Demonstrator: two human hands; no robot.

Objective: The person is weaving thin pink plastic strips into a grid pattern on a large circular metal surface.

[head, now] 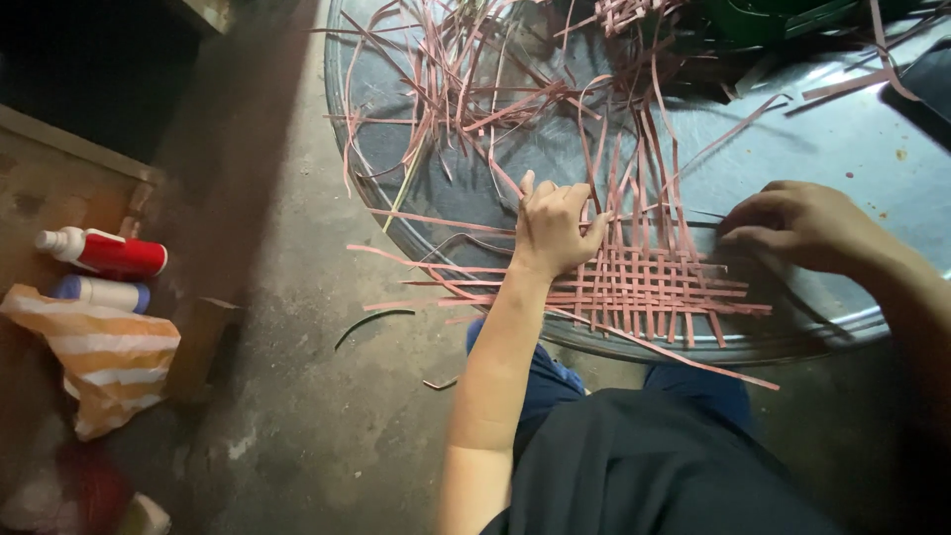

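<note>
Landmark: the woven mat (654, 287) of pinkish-red strips, lying at the near edge of a round metal tray (852, 149).
Lap: nearest of all, dark clothing and blue trousers just below the mat.
Left hand (553, 226): rests on the mat's left edge, fingers curled and closed down on the upright strips, pinning them flat.
Right hand (797, 223): sits at the mat's right edge, fingers drawn narrow together on the end of a crosswise strip; whether it pinches that strip or only presses it, I cannot tell.
Mat state: a small square of tight over-and-under weave, with long free ends running out on every side.
Doing it well: in my judgement, the left hand should hold the uprights flat while the right slides the cross strip snug against the row before it, keeping the gaps even and the strip untwisted.
Loose strips (466, 89): a tangled heap beyond the mat, farther back on the tray.
Floor (297, 396): bare concrete left of the mat, with a few stray cuttings.
Far left of the mat: a red and white bottle (104, 253), a blue and white one (99, 292) just beside it, and a striped orange bag (104, 362).
</note>
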